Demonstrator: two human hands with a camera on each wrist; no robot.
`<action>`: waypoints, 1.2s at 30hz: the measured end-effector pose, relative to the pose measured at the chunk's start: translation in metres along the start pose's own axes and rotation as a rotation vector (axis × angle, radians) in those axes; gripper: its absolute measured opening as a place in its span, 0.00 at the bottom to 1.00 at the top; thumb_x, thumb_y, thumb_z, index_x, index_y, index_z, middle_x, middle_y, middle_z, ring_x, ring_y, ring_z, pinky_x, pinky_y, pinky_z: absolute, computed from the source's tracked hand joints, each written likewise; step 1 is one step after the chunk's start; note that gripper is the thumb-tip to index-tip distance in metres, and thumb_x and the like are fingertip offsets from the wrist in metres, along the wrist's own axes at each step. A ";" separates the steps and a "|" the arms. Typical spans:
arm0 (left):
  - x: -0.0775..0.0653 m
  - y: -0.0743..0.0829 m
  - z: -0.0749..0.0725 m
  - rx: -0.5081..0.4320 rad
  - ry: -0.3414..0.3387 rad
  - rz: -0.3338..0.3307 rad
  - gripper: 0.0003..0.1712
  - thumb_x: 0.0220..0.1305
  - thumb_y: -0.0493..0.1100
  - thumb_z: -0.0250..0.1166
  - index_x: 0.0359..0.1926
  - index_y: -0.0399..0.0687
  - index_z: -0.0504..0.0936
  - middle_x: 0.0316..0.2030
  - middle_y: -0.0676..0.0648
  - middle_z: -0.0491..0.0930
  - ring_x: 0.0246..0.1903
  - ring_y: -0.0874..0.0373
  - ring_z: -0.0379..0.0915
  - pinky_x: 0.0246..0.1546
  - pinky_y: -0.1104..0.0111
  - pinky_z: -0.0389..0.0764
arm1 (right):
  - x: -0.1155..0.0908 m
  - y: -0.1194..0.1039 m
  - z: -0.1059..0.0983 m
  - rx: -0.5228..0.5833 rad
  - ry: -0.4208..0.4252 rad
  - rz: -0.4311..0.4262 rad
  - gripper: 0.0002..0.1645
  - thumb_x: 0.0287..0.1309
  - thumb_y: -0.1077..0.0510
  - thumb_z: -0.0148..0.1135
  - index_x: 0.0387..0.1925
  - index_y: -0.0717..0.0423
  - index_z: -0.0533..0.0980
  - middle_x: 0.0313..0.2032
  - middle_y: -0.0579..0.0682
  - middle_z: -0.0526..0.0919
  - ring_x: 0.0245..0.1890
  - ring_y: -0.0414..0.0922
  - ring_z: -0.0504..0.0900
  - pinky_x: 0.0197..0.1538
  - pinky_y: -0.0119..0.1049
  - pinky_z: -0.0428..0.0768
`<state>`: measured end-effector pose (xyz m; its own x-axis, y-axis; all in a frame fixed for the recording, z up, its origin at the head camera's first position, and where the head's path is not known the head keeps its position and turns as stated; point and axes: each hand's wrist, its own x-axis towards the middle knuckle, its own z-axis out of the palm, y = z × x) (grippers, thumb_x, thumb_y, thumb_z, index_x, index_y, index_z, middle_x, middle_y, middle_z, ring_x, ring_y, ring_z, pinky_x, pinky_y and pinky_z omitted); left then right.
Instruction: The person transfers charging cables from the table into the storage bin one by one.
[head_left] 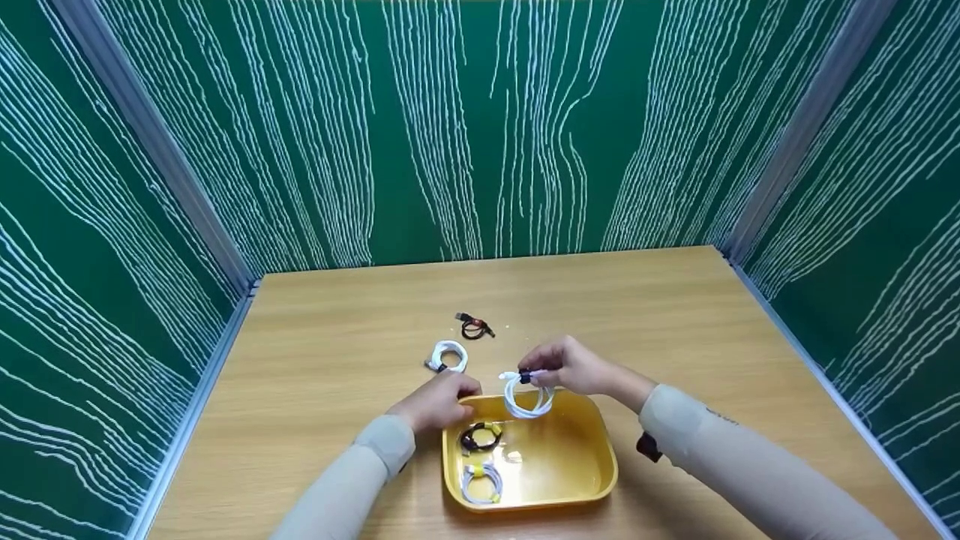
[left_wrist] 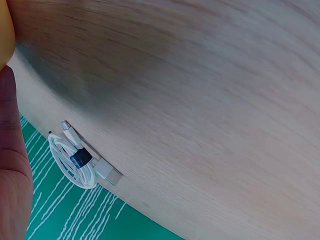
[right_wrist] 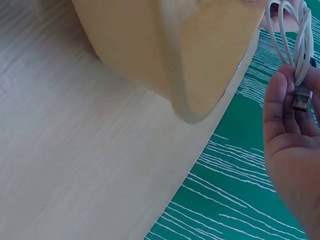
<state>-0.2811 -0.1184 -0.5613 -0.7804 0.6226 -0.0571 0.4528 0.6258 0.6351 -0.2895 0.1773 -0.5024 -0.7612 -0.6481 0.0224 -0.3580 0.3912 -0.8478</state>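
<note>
My right hand [head_left: 574,365] pinches a coiled white USB cable [head_left: 529,411] by its dark strap, with the loops hanging over the far part of a yellow plastic bin [head_left: 562,457]. In the right wrist view, the cable's USB plug [right_wrist: 300,102] pokes out between the fingers. At the bin's far left corner, my left hand [head_left: 436,401] grips the rim, its thumb [left_wrist: 7,110] against the outer wall in the left wrist view. Inside the bin, along its left side, lie a black coiled cable [head_left: 470,438] and a pale coiled cable [head_left: 491,474], both with yellow ties.
Another white coiled cable [head_left: 448,346] with a black strap lies on the wooden table [head_left: 337,345] just beyond my left hand. Farther back is a small black USB cable [head_left: 474,334]. Green panels [head_left: 427,135] with white streaks enclose the table's back and sides.
</note>
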 end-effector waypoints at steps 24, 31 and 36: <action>0.001 -0.001 0.001 -0.001 0.014 0.055 0.06 0.60 0.30 0.69 0.32 0.45 0.85 0.29 0.57 0.79 0.33 0.64 0.72 0.41 0.70 0.77 | -0.004 0.000 0.012 0.024 -0.155 -0.026 0.15 0.63 0.73 0.69 0.52 0.69 0.87 0.45 0.65 0.92 0.41 0.40 0.88 0.45 0.26 0.85; -0.001 0.001 0.000 -0.007 0.011 0.036 0.05 0.60 0.30 0.69 0.34 0.44 0.86 0.29 0.58 0.78 0.35 0.64 0.72 0.43 0.69 0.78 | -0.007 -0.005 0.017 0.034 -0.207 -0.024 0.15 0.62 0.72 0.70 0.51 0.68 0.88 0.45 0.63 0.93 0.38 0.32 0.88 0.44 0.25 0.85; -0.001 0.001 0.000 -0.012 0.005 0.020 0.06 0.60 0.31 0.69 0.34 0.46 0.86 0.32 0.55 0.81 0.36 0.63 0.73 0.46 0.68 0.79 | -0.008 -0.004 0.018 0.029 -0.231 -0.026 0.15 0.62 0.73 0.71 0.51 0.70 0.87 0.44 0.63 0.93 0.35 0.32 0.86 0.41 0.24 0.84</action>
<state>-0.2802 -0.1182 -0.5611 -0.7738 0.6321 -0.0404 0.4629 0.6079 0.6452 -0.2717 0.1692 -0.5091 -0.6070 -0.7912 -0.0747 -0.3574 0.3557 -0.8635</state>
